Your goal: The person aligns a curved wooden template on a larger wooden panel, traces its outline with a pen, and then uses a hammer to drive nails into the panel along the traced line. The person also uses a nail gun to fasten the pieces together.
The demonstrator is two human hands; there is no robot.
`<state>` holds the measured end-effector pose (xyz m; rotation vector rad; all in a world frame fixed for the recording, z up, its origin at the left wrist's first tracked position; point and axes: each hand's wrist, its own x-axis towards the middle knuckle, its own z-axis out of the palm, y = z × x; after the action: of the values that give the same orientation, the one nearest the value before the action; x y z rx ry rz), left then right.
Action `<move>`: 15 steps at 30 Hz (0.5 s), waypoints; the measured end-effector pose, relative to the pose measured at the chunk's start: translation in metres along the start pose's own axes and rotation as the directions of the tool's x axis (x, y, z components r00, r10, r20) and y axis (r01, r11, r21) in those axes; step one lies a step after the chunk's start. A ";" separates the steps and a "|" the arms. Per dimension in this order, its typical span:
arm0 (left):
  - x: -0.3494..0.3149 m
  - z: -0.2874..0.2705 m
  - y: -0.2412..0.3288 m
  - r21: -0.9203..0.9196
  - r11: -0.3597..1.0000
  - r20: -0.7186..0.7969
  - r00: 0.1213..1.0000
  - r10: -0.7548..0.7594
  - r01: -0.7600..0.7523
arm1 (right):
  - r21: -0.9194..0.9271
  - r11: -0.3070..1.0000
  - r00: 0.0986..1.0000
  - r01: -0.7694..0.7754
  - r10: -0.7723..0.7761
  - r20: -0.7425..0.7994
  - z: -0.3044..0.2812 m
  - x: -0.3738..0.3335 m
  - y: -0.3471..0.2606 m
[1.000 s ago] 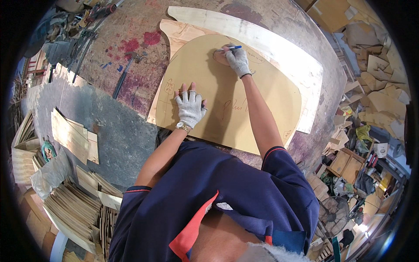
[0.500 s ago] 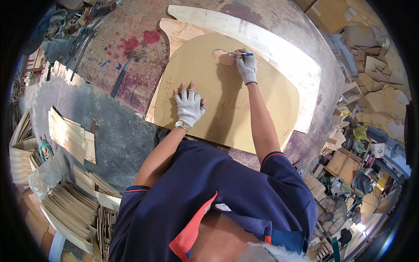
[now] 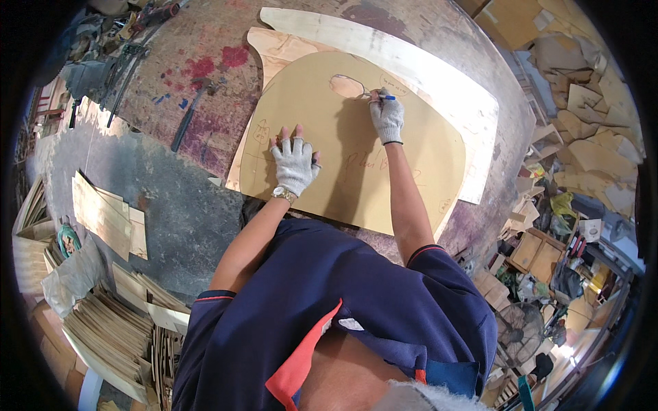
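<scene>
A worker in gloves that leave the fingertips bare bends over a tan board (image 3: 428, 164), pen (image 3: 389, 98) in hand. The board, the landmark here, lies flat on a pale wood sheet (image 3: 269, 45), which peeks out past the board's upper left side.

The right hand (image 3: 388, 119), over the board's upper part, is closed around the blue-ended pen, its tip at or just beside the right end of an oval cutout (image 3: 347, 87). The left hand (image 3: 295, 166) lies on the board's left part, fingers spread, gripping nothing.

The marking appears well under way: a dark line shows along the cutout's upper edge. Whether it runs all the way round cannot be told at this size; any gap along the lower edge would be what is left. No line can be made out along the board's outer edge.

The board itself is smooth and thin-looking, rounded across the top and nearly straight along the side nearest the worker. Red handwriting crosses its middle, smaller notes sit near its margins, and the worker's shadow falls down its centre. Wood shows through the cutout. Beyond the board's upper right side stretches a long white panel (image 3: 481, 137); well to its left lies a hammer (image 3: 188, 120).
</scene>
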<state>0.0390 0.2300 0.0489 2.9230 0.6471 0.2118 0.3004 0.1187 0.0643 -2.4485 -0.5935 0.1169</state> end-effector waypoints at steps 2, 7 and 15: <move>0.000 -0.001 0.000 -0.006 1.000 0.010 1.000 0.001 -0.001 | -0.009 1.000 1.000 -0.018 0.018 0.013 0.000 -0.003 0.000; 0.001 -0.002 0.000 0.000 1.000 0.005 1.000 0.003 -0.003 | 0.015 1.000 0.999 0.016 -0.016 0.031 0.005 -0.003 -0.004; 0.000 0.000 0.000 -0.013 1.000 -0.020 1.000 0.002 -0.003 | 0.339 0.940 0.989 -0.023 -0.027 0.143 0.038 0.015 -0.037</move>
<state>0.0393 0.2299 0.0490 2.9127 0.6424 0.2455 0.2912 0.1723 0.0560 -2.1140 -0.5846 0.3701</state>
